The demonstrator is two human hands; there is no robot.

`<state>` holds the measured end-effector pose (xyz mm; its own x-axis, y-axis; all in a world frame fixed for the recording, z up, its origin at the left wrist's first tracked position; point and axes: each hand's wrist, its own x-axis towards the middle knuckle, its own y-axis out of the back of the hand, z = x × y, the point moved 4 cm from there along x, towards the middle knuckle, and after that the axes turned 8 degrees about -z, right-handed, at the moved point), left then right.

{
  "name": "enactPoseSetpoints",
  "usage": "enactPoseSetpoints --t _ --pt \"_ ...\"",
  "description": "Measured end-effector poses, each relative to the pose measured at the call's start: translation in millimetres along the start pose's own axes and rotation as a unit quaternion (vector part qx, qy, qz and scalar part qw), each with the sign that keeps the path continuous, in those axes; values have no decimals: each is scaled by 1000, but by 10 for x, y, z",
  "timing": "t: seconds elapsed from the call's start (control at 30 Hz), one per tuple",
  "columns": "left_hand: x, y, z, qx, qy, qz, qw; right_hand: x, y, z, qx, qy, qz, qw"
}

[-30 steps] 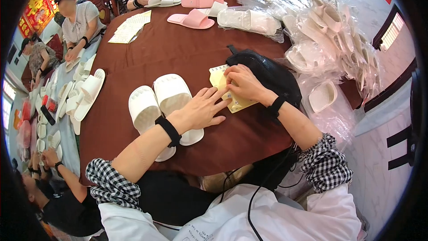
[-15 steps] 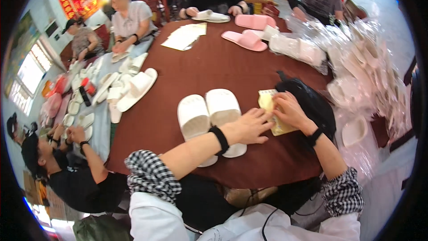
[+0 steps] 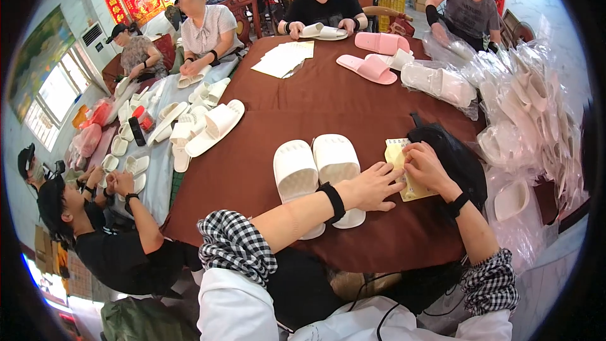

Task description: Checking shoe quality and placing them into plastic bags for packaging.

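Brown tabletop: right hand partly hides yellow card beside left hand.

The person's left hand rests palm down on the brown counter, fingers spread, touching the edge of a pale yellow card. The right hand presses its fingertips on the same card from the other side. A black bag lies just beyond the card. A pair of white slippers sits side by side, just left of the left hand. Pink slippers lie at the far edge. Bagged white slippers are piled at the right. Other people sit around the counter handling slippers.
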<state>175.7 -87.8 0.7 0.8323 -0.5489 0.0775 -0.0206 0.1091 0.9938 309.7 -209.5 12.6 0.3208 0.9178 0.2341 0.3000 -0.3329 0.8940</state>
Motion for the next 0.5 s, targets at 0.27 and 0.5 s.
enactPoseSetpoints --t 0.27,0.5 --pt "-4 4 11 -6 -2 13 1000 -4 72 -111 -18 -6 -1 1000" --pt "-12 -30 2 0 -5 22 1000 -57 70 -95 7 7 18 1000"
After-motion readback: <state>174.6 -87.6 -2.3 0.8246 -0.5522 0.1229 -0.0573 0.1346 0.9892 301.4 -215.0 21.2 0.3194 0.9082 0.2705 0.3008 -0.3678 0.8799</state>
